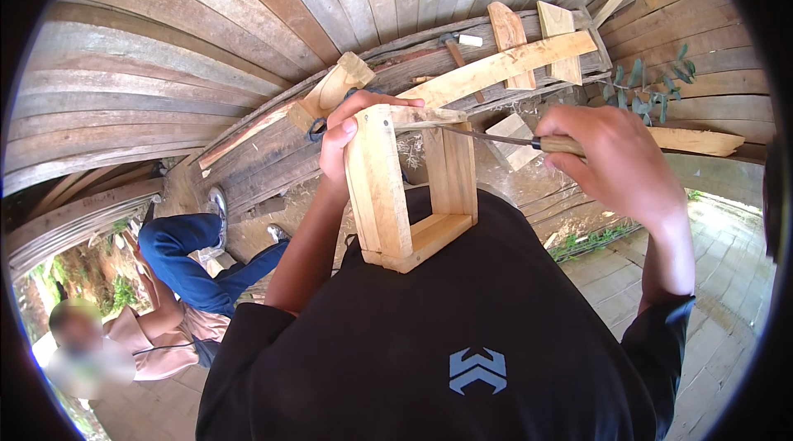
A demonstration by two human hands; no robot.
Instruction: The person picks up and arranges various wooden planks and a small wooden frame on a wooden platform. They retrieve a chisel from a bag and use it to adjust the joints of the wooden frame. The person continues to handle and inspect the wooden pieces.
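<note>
A small open wooden frame (376, 185) of nailed pale boards stands upright against my chest. My left hand (335, 152) is closed around its upper left corner, fingers over the top and thumb on the side board. My right hand (615, 156) grips the wooden handle of a slim metal tool (496, 139), which looks like a file. A black collar joins handle and blade. The blade points left and reaches the frame's top board, near its right end. Part of the blade tip is hard to make out against the wood.
Along the plank wall runs a rough bench (273, 156) with a long curved board (512, 65), a hammer (456, 53) and several wood offcuts. A wooden block (512, 142) lies beyond the tool. Leafy twigs (648, 86) are at right. Another person (190, 309) sits at left.
</note>
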